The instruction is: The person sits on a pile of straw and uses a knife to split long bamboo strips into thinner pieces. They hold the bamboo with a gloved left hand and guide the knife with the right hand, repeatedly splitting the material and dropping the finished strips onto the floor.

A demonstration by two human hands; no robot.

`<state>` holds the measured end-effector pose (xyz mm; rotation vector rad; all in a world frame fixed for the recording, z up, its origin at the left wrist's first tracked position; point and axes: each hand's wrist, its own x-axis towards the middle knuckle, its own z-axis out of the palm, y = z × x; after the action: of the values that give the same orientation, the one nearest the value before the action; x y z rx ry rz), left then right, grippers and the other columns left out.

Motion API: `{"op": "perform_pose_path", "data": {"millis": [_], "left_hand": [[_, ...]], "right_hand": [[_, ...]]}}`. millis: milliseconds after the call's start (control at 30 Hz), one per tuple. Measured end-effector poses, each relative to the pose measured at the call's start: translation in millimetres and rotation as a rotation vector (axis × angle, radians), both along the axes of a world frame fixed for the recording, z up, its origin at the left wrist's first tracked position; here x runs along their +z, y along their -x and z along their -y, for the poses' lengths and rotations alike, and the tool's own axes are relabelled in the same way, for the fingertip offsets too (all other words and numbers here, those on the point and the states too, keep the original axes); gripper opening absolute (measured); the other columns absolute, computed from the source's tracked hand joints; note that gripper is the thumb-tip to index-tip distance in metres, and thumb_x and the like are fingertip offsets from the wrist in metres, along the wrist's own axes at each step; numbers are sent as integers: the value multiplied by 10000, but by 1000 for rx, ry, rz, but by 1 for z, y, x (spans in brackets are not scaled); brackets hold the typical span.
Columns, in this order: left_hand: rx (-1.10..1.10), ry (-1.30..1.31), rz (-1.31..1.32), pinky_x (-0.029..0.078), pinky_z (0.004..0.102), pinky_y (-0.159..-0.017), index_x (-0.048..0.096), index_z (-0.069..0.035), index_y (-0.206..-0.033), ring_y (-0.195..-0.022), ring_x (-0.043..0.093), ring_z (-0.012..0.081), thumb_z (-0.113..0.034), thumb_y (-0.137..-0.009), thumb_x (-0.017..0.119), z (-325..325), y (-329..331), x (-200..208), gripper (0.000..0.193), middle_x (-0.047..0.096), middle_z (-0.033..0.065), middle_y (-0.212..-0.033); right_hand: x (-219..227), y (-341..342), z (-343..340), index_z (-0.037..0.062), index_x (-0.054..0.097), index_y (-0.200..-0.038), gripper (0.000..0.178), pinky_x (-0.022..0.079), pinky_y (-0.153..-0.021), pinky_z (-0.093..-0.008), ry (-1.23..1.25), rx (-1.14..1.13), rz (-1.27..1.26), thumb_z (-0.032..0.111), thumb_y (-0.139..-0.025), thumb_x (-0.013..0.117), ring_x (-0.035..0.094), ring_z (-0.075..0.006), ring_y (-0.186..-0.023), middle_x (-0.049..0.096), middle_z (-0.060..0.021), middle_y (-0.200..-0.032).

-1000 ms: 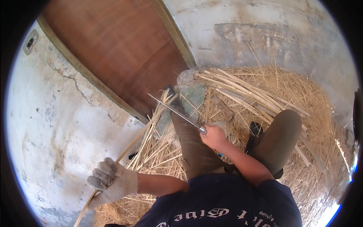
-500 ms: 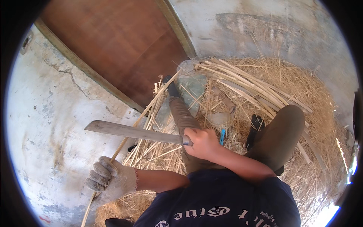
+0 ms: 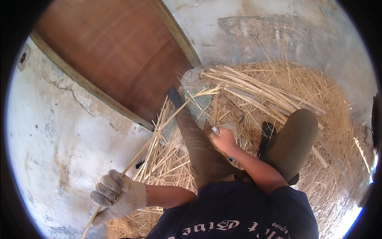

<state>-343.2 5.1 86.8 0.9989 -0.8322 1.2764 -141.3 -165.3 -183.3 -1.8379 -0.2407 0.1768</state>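
Observation:
My left hand [image 3: 113,193], in a dirty knitted glove, is closed around a long thin bamboo strip [image 3: 147,145]. The strip slants from the bottom left up over the pile toward my outstretched foot. Bare and closed, my right hand [image 3: 223,141] grips the machete [image 3: 215,130] by its handle, above my left thigh. Only the metal collar at the handle's end shows clearly; the blade cannot be made out here. Pale split strips [image 3: 209,91] lie across the ground near my foot.
Loose bamboo strips [image 3: 167,159] are heaped beside my left leg. A bundle of longer slats [image 3: 254,89] rests on shavings [image 3: 330,115] at the right. A brown door [image 3: 115,51] and a stained wall [image 3: 67,131] stand at the left. A flat stone [image 3: 199,101] lies near my foot.
My right hand has moved right and away from me, swinging the machete blade off the bamboo strip. The left hand still holds the strip, nearly in place.

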Motion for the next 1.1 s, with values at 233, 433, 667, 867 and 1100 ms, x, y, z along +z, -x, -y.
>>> {"op": "perform_pose_path", "data": {"millis": [233, 433, 667, 867, 1100], "left_hand": [[66, 63, -39, 294, 274, -416, 411, -149, -631, -455, 267, 129, -921, -890, 302, 1, -2, -4, 823, 312, -22, -522], [119, 80, 6, 323, 281, -399, 411, -145, -630, -437, 322, 130, -887, -922, 300, 15, 6, 3, 805, 324, -20, -522], [25, 124, 22, 333, 238, -343, 396, -169, -604, -380, 340, 90, -812, -978, 322, 16, 28, 22, 747, 352, -33, -480], [316, 375, -215, 246, 222, -314, 384, -204, -562, -362, 261, 52, -803, -975, 349, 28, -35, 13, 728, 303, -63, -436], [165, 321, -555, 207, 289, -337, 402, -233, -588, -371, 270, 76, -830, -945, 422, 14, -179, -78, 696, 303, -76, -474]], "right_hand": [[25, 25, -3, 9, 679, -967, 279, 569, -676, -497, 102, 14, 462, 255, -839, 711, 692, -421, -707, 693, -211, -752], [5, 2, -6, 41, 707, -995, 276, 579, -694, -525, 101, -92, 519, 255, -821, 690, 712, -431, -761, 718, -215, -805], [-78, -67, 38, -45, 707, -853, 274, 569, -647, -488, 130, -574, -255, 226, -815, 701, 733, -395, -747, 718, -248, -787], [-5, -55, 31, 53, 536, -819, 205, 414, -440, -343, -684, -410, -478, 165, -884, 695, 460, -159, -449, 451, -21, -610], [88, -22, 54, 68, 530, -880, 180, 390, -436, -323, -800, -144, -444, 119, -902, 701, 445, -143, -448, 476, -16, -636]]}}
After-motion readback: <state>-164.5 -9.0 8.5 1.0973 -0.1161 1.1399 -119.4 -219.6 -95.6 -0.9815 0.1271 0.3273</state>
